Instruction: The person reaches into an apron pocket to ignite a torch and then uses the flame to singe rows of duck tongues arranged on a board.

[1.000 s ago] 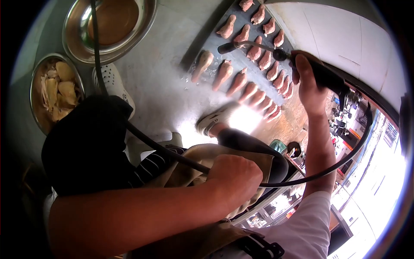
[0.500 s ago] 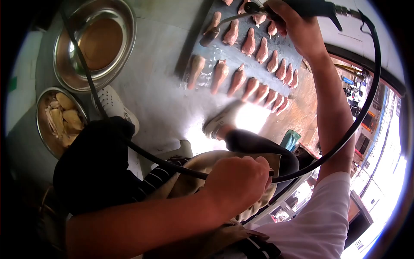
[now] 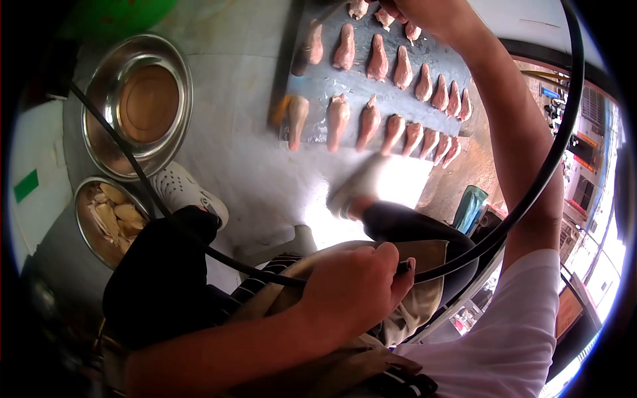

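Observation:
My left hand (image 3: 355, 278) is closed around a black hose (image 3: 232, 262) above my lap; a small dark piece shows under its thumb. My right hand (image 3: 428, 16) reaches over the far side of a dark metal sheet (image 3: 358, 85), fingers curled at the frame's top edge. From it a thin metal tube (image 3: 335, 13) runs to a torch nozzle (image 3: 302, 58), with a faint orange flame (image 3: 282, 109) below. The torch handle is out of frame. Raw chicken drumsticks (image 3: 378, 58) lie in rows on the sheet, the nozzle beside the leftmost ones.
A steel basin (image 3: 182, 93) with brownish liquid stands on the floor at left. Near it is a steel bowl (image 3: 83, 222) of pale pieces. My white clog (image 3: 182, 192) rests between bowl and sheet. A green object (image 3: 119, 16) shows at upper left.
The view has shifted, so the sheet sits higher and the torch body has left the frame. The nozzle is lower beside the left drumsticks, and an orange flame now shows. Both grips persist.

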